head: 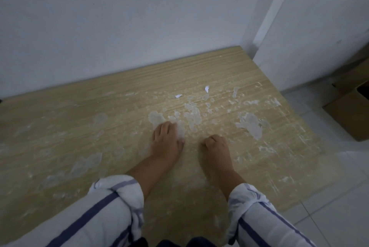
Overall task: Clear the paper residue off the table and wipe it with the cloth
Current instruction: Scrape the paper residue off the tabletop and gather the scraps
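Note:
The light wooden table [99, 131] is covered with stuck whitish paper residue [192, 116], thickest in the middle and toward the right [250, 125]. Two small loose white paper scraps [178, 96] [207, 88] lie farther back. My left hand [166, 139] rests on the table with its fingertips on a residue patch. My right hand [216, 145] sits just right of it with its fingers curled under, knuckles up; whether it holds anything cannot be seen. No cloth is in view.
A white wall [139, 17] runs along the table's far edge. The table's right edge meets a white tiled floor [339, 196]. A brown cardboard box [351, 115] stands on the floor at the right.

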Motion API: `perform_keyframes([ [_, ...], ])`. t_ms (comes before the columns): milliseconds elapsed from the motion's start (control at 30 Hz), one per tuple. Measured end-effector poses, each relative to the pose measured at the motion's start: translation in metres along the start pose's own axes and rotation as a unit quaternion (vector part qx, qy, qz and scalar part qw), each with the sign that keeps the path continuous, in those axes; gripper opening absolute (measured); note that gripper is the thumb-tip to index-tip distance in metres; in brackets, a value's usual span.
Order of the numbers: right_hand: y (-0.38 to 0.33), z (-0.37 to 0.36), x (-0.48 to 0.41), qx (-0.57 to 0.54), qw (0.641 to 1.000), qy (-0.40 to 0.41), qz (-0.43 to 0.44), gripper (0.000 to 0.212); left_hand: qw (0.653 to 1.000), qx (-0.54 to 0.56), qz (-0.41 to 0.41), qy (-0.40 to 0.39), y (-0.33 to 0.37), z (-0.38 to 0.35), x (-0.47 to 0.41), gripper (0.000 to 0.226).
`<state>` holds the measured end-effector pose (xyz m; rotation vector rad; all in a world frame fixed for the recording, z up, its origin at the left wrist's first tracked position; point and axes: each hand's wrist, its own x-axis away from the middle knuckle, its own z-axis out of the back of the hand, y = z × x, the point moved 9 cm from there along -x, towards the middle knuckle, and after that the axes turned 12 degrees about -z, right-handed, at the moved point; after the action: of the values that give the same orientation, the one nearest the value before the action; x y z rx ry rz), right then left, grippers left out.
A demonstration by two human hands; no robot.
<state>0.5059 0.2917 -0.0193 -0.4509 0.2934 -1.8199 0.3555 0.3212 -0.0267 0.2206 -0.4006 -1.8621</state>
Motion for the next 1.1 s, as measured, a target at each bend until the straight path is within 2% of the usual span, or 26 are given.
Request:
perform_keyframes([
  [100, -0.007, -0.004, -0.016, -0.023, 1.0, 0.019, -0.001, 0.013, 1.0, 0.016, 0.01, -0.014, -0.003, 0.009, -0.045, 0.058],
  [300, -0.02, -0.002, -0.055, -0.088, 0.995, 0.026, -0.036, 0.021, 0.999, -0.037, -0.017, -0.029, -0.007, 0.017, -0.12, 0.066],
  [400, -0.026, 0.004, -0.081, -0.116, 0.991, 0.034, -0.049, 0.022, 0.997, -0.054, -0.048, -0.017, -0.011, 0.019, -0.139, 0.053],
  [567, -0.03, 0.021, -0.136, -0.152, 0.983, 0.051, -0.088, 0.028, 0.996, -0.004, -0.081, 0.028, -0.018, 0.018, -0.145, 0.03],
  [667, -0.035, 0.024, -0.164, -0.124, 0.986, 0.042, -0.099, 0.036, 0.996, 0.01, -0.084, 0.031, -0.023, 0.017, -0.146, 0.026],
  [800, -0.042, 0.019, -0.188, -0.036, 0.995, 0.01, -0.097, 0.036, 0.997, 0.033, -0.067, 0.012, -0.027, 0.018, -0.146, 0.028],
  [900, -0.047, 0.017, -0.19, 0.022, 0.996, -0.001, -0.092, 0.03, 0.994, 0.103, -0.031, 0.011, -0.035, 0.02, -0.137, 0.024],
  [1000, -0.052, 0.016, -0.179, 0.036, 0.996, -0.011, -0.075, 0.026, 0.987, 0.158, 0.013, 0.01, -0.042, 0.023, -0.121, 0.022],
  [1100, -0.066, 0.006, -0.15, 0.004, 0.998, -0.035, -0.055, 0.022, 0.979, 0.197, 0.057, 0.012, -0.046, 0.028, -0.098, 0.022],
])
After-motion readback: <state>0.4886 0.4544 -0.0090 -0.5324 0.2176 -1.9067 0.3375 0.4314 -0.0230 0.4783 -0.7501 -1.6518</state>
